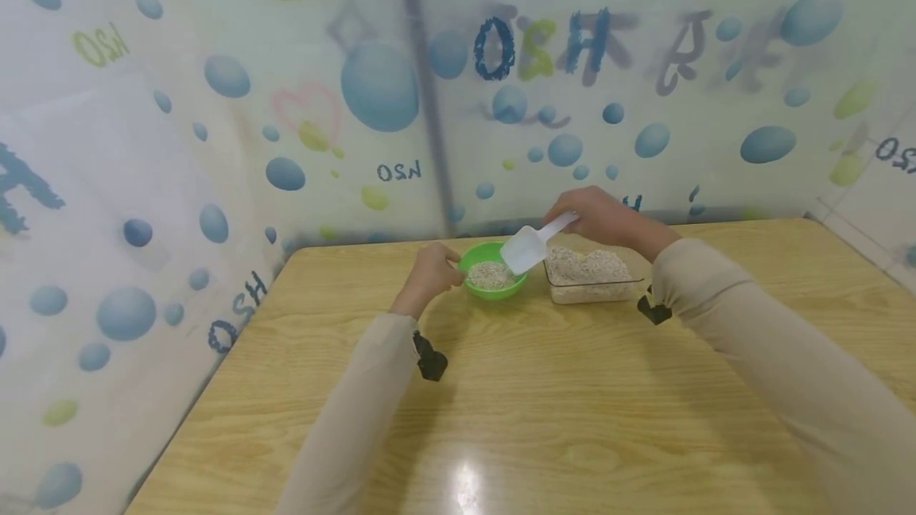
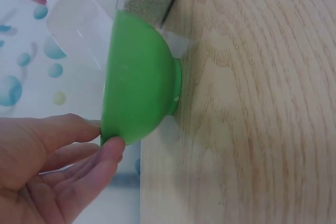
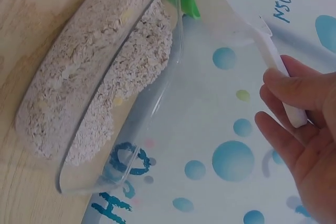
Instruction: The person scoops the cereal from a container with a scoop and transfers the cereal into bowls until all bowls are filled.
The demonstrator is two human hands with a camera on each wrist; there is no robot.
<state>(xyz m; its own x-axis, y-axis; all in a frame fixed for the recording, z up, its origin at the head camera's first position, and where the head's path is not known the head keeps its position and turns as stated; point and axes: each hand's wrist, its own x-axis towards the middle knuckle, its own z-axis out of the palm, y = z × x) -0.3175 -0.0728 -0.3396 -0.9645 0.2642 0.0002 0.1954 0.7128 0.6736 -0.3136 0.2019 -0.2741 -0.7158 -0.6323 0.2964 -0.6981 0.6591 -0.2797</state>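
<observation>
A green bowl (image 1: 511,288) with a heap of oat flakes (image 1: 490,276) in it stands on the wooden table. My left hand (image 1: 432,276) pinches the bowl's rim between thumb and fingers, as the bowl (image 2: 137,77) shows in the left wrist view. My right hand (image 1: 590,214) grips the handle of a white plastic scoop (image 1: 525,249). The scoop (image 3: 223,17) is tilted down over the bowl, its front lip at the right side of the bowl's opening. Beside the bowl sits a clear rectangular container (image 3: 173,51) filled with oat flakes (image 3: 79,72), below my right hand.
The table (image 1: 501,412) has a light wood grain. Behind it and at its left hangs a pale sheet (image 1: 487,141) printed with blue and green dots and letters. Dark wrist mounts (image 1: 431,358) hang beneath both cuffs.
</observation>
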